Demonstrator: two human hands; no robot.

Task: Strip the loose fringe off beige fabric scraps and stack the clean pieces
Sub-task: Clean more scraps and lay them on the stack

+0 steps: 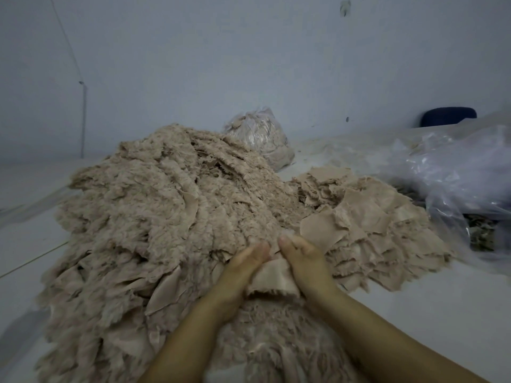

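Observation:
A large heap of fringed beige fabric scraps [154,211] covers the middle and left of the white surface. To its right lies a lower stack of smoother beige pieces [367,217]. In front of the heap, my left hand [240,275] and my right hand [307,264] hold one beige scrap [272,280] between them, thumbs on top and close together near its upper edge. A fuzzy fringe hangs along the scrap's lower edge. Loose fringe fluff [276,335] lies below my hands, between my forearms.
A clear plastic bag stuffed with beige material [260,134] stands behind the heap by the wall. A big crumpled clear plastic bag [464,172] lies at the right. A dark blue chair back [448,116] shows at the far right. Bare white surface [414,299] lies at the front right.

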